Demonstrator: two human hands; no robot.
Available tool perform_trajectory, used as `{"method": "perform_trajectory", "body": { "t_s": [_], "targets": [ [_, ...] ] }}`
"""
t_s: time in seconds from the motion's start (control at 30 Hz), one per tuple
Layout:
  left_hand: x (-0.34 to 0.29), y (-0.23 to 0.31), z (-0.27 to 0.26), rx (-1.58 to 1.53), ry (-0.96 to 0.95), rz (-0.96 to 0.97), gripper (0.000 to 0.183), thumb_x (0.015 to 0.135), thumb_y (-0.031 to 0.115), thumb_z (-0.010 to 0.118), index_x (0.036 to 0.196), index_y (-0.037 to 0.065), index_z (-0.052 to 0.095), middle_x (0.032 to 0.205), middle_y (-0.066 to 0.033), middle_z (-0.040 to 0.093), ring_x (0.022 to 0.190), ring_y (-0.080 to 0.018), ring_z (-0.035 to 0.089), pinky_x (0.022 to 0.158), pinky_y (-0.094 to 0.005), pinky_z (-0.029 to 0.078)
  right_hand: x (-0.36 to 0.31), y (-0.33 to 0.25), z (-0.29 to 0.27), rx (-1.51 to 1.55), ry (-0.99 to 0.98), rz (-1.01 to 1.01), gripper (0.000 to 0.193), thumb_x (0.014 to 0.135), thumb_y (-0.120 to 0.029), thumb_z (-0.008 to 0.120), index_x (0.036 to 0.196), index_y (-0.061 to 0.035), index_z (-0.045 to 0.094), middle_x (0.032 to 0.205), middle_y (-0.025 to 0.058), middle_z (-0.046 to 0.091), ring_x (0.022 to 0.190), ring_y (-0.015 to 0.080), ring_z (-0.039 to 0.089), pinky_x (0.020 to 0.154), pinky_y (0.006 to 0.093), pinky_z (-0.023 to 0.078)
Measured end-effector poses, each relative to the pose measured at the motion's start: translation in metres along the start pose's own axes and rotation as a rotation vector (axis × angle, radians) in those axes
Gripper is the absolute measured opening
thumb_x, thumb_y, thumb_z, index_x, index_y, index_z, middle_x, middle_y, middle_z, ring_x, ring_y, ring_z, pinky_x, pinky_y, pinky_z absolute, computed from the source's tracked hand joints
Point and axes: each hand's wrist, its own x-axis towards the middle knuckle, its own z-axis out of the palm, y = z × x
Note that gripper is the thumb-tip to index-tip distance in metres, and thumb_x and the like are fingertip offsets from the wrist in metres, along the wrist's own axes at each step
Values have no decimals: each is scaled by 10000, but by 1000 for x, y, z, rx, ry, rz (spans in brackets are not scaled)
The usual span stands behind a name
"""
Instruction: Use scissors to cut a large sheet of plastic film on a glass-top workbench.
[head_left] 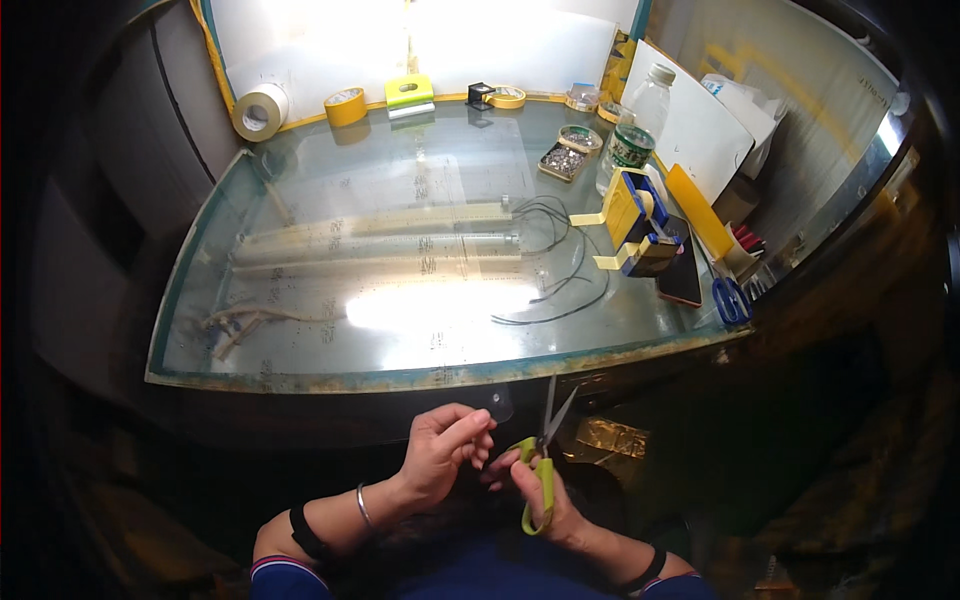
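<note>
My right hand (550, 503) grips scissors (543, 480) by their yellow-green handles. The two blades stand apart and point up toward the table's front edge. Beside it, my left hand (445, 455) is closed, thumb against the curled fingers. A small see-through piece with a rounded corner and a shiny round spot (496, 399) shows just past the fingertips, seemingly pinched there; most of it is lost against the dark background. Both hands are held in front of my body, below the table edge.
On the glass-topped table (400, 350) lie clear printed strips (380, 240) and dark cords (600, 290). Tape rolls (346, 106) and a yellow-green hole punch (408, 92) line the back. At right stand a tape dispenser (632, 215), a bottle (650, 105), a tray of small metal parts (563, 161) and blue-handled scissors (732, 300).
</note>
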Motion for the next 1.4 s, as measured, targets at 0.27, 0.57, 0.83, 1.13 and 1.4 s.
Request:
{"method": "perform_trajectory", "body": {
  "t_s": [0.27,0.57,0.83,1.13,1.4],
  "targets": [
    [12,-9,29,88,49,7,188,834,200,623,845,13,637,678,-15,580,559,-51,490,499,-183,391,1,-2,17,-125,47,34,362,941,-406,330,982,-75,471,823,14,506,678,68,411,595,217,315],
    [3,-2,32,132,21,-16,174,836,194,623,832,20,634,662,-24,590,432,-44,446,344,-175,302,1,-21,22,-105,98,121,422,949,-414,326,936,-20,478,838,72,519,781,146,504,722,275,399],
    [3,-1,34,126,15,-17,174,832,181,626,848,9,643,668,-41,600,441,-64,467,347,-188,315,8,14,13,-52,51,-53,385,949,-414,277,963,-83,471,729,-19,494,559,47,351,507,206,276],
    [3,-2,29,127,-12,-16,185,845,169,605,851,-13,638,669,-59,599,467,-102,520,333,-219,373,2,-10,13,-218,10,49,410,945,-425,278,965,-54,451,738,14,490,643,91,456,573,227,352],
    [1,2,25,88,-69,-34,188,850,150,594,834,-35,627,656,-73,593,485,-120,537,369,-239,430,0,-7,14,-200,26,33,426,948,-419,284,907,-30,453,730,43,473,633,117,469,579,247,391]
  ]
}}
